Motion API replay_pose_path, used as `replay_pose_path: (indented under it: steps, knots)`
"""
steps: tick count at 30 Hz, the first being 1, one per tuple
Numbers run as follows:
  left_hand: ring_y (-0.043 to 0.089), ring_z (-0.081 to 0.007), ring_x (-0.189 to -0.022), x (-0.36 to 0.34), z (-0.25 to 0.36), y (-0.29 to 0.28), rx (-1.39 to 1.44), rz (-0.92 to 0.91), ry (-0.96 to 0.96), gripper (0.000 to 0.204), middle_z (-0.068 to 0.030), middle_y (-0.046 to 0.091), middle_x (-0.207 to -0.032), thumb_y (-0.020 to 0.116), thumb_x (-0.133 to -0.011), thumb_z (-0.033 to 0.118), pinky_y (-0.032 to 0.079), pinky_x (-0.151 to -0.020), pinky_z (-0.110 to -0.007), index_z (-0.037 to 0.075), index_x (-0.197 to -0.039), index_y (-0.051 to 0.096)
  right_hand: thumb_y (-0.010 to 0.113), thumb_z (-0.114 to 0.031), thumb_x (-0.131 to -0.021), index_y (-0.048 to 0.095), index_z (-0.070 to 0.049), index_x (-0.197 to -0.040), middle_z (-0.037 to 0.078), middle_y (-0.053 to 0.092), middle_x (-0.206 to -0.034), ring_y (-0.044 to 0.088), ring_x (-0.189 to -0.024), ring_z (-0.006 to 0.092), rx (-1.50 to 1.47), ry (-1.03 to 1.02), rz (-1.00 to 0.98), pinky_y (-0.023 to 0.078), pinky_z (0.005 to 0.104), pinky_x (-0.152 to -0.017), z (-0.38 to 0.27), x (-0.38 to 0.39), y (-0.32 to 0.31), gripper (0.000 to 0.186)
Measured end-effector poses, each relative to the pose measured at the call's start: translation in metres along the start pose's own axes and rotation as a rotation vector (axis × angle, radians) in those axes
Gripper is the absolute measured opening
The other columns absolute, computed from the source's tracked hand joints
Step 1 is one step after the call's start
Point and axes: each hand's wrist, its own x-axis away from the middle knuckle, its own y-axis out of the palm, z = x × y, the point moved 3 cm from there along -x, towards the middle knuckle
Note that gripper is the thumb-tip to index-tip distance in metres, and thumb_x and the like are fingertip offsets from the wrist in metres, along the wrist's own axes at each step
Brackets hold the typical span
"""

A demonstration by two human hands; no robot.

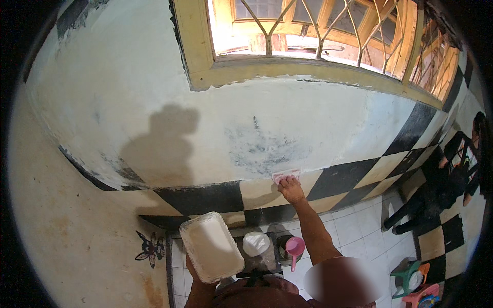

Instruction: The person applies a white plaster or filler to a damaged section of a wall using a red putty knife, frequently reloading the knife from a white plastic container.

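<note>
The right hand (291, 190) pinches a flat, pinkish-white pad (283, 175) between thumb and fingers, with the pad against the wall (221, 133) near the lower edge of its whitish coating. Just above the pad, a smudged dark patch (264, 149) shows through the coating, and below it run black and cream checks (205, 200). The left hand (197, 282) clasps the lower left side of a rectangular tray (183, 238) of pale, smooth material; its fingers beneath the tray are hidden. To the right of the tray, lower down, are a rounded white object (256, 243) and a pink dipper (295, 246), the dipper over a dark container (282, 243). A yellow-framed window (203, 77) with metal bars is set above the coated area. At the far right stands another person in dark clothing (436, 195), with green (401, 280) and red (413, 299) plastic stools nearby on the white tiled floor (354, 226).
</note>
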Motion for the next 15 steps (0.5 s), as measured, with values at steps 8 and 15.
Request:
replay_pose_path:
  steps: [8, 15]
  knots:
    - [0.045, -0.0444, -0.128, 0.005, 0.000, 0.020, -0.024, 0.090, 0.008, 0.083, -0.0209, 0.042, -0.143, 0.044, -0.088, 0.065, 0.034, -0.108, -0.063, 0.012, -0.149, 0.030, 0.066, -0.012, -0.076, 0.064, -0.005, -0.089, 0.017, 0.062, -0.098, 0.060, -0.091, 0.0379, -0.243, 0.305, 0.170, 0.049, 0.0474, -0.083, -0.028, 0.053, -0.036, 0.015]
    - [0.051, -0.0420, -0.122, 0.004, 0.000, 0.011, 0.015, 0.077, -0.005, 0.074, -0.0192, 0.047, -0.139, 0.041, -0.090, 0.062, 0.040, -0.103, -0.062, 0.013, -0.146, 0.035, 0.065, 0.000, -0.075, 0.054, -0.001, -0.076, 0.016, 0.051, -0.073, 0.051, -0.065, 0.0338, -0.239, 0.735, 0.565, 0.042, 0.0423, -0.059, 0.029, 0.024, -0.120, 0.011]
